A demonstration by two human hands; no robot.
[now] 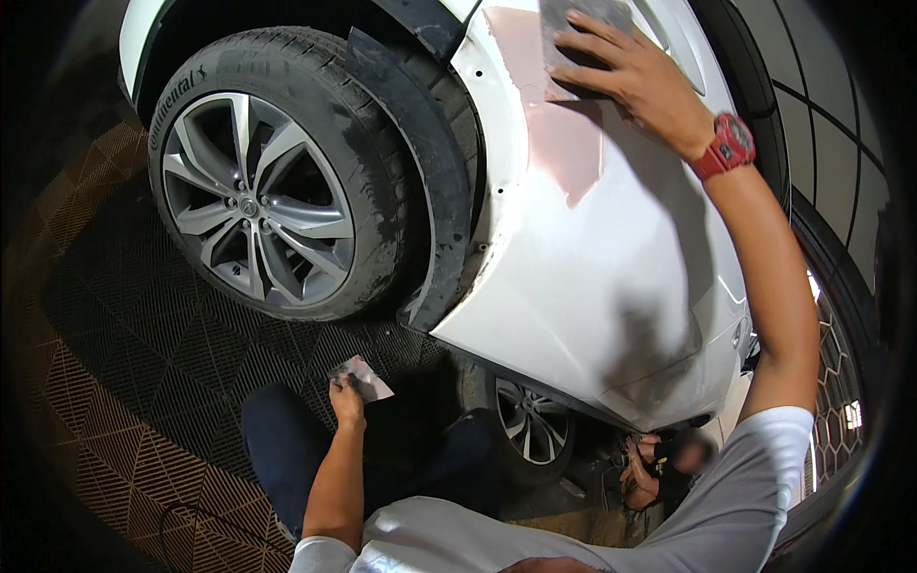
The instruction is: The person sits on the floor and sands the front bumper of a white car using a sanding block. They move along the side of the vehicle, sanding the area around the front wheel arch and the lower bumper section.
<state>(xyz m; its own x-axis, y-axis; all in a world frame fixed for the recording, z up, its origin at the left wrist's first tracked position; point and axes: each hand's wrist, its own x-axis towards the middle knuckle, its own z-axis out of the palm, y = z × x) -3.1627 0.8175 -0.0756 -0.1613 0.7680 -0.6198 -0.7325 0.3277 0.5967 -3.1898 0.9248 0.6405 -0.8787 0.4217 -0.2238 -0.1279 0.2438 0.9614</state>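
My right hand, its wrist in a red watch, lies with spread fingers over a grey sanding pad. The pad is held flat against a pinkish filler patch on the white car body panel. Part of the pad is hidden under my fingers, and its top runs out of view. Low on the left, my left hand is closed around a creased sheet, grey with pale pinkish smears; its exact kind is unclear. This hand hangs near my knee, apart from the car.
A large wheel stands left of the panel, with a loosened black wheel-arch trim between them. Another wheel shows farther along the car. A co-worker crouches past it. Ribbed floor tiles lie below.
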